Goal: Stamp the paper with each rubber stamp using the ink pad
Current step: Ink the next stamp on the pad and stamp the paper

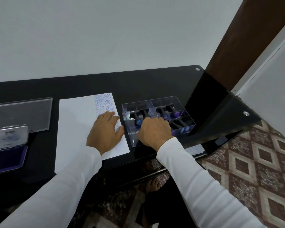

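Several rubber stamps (161,112) with black handles and blue or purple ends lie in a clear divided box (184,112) on our black glass desk (155,83). Our right hand (153,130) is curled down inside that box; we can't tell whether the fingers have closed on a stamp, since the knuckles hide them. Just left of the box sits the white paper (76,122), its box-side edge crowded with blue prints like SAMPLE and AIR MAIL. Our left hand (105,130) lies flat and spread on that stamped strip, holding nothing, just pinning the sheet. Further left of the box, past the paper, the ink pad (7,155) sits open at the frame's edge, blue pad showing and lid up. Behind it stands a clear acrylic panel (23,111). Beyond the box a plain pale wall (105,30) runs along the desk, and right of the box a dark wooden door frame (247,38) rises. Below that, the floor (253,162) is brown and cream diamond tile.
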Demonstrator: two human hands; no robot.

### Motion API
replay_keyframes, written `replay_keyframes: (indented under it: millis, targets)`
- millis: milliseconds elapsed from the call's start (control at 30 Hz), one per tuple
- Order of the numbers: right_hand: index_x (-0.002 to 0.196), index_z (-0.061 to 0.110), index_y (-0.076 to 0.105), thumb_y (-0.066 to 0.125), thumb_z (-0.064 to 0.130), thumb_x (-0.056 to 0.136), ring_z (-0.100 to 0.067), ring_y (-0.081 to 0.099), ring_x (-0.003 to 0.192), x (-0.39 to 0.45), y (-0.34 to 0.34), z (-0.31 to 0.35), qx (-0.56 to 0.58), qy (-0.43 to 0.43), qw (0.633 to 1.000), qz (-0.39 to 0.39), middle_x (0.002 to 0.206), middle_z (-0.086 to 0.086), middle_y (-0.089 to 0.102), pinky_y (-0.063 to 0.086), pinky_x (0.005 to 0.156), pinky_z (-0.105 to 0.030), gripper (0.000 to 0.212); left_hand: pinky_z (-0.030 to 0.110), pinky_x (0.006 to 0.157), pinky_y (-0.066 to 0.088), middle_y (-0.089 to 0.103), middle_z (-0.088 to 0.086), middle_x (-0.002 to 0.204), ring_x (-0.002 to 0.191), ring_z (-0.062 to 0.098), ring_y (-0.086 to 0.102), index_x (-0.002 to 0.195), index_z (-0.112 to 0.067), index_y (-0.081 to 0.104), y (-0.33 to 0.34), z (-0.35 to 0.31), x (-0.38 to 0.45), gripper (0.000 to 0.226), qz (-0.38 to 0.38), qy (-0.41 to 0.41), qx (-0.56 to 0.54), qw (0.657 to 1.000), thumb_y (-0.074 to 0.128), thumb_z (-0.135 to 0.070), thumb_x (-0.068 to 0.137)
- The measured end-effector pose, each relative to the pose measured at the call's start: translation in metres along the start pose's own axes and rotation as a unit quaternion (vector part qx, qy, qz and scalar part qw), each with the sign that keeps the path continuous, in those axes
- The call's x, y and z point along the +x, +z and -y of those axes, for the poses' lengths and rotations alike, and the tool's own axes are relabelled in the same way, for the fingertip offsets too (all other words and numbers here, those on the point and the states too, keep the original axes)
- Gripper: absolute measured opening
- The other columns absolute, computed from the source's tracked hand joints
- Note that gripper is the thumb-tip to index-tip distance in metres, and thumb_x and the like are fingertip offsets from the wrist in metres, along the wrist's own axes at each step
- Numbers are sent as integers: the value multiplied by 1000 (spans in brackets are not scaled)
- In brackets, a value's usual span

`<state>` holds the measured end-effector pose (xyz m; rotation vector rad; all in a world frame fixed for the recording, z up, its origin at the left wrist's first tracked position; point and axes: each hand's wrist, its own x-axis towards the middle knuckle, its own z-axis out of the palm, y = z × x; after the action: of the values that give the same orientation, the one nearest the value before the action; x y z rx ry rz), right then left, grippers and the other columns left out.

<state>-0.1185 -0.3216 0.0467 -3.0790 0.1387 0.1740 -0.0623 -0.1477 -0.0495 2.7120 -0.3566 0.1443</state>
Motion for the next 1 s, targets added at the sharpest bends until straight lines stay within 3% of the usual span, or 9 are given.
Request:
replay_keyframes:
  millis: [133,300,433,533,633,767,1000]
  targets:
    - [115,14,59,54,26,94,-33,60,102,0,-1,1,24,5,1000,-4,118,-12,61,39,92,-43,25,47,123,25,42,3,158,149,28,33,146,-18,53,0,-1,0,58,4,-3,-4,1000,48,-53,99]
    - [119,15,58,60,21,91,-35,57,108,0,0,-2,72,12,997,-17,132,-14,46,37,102,-50,29,46,124,25,43,3,158,149,26,33,146,-18,53,0,-1,0,56,1,4,1,1000,49,-50,100]
    - [119,15,59,61,15,90,-35,50,115,0,-1,-7,108,7,993,-37,129,-15,48,45,96,-46,29,46,124,25,42,2,158,149,26,33,146,-18,53,-1,0,-1,56,2,1,1,1000,49,-51,100]
    - [117,15,56,62,6,89,-32,54,107,-1,-1,-12,159,5,986,-49,121,-13,50,52,88,-40,30,44,123,24,42,2,158,149,26,33,146,-19,52,-1,-1,-1,57,2,-1,4,1000,49,-51,100]
    - [114,15,55,62,3,91,-23,51,97,0,2,-15,194,-4,978,-76,122,-10,47,48,81,-30,27,44,123,25,42,2,158,148,26,33,146,-19,53,-1,-1,-1,56,1,0,3,1000,49,-51,100]
    - [126,16,58,62,7,94,-27,55,109,0,8,-15,209,-9,975,-73,132,-9,43,51,97,-36,34,44,123,25,43,2,157,148,26,33,145,-19,53,-2,-2,-2,54,-3,-1,3,1000,50,-49,100]
    - [121,15,61,62,7,93,-20,55,103,-3,10,-16,224,-21,967,-120,123,-5,48,53,94,-33,29,44,123,23,43,2,158,149,26,32,145,-18,53,-4,-4,-1,55,5,-1,6,1000,49,-49,100]
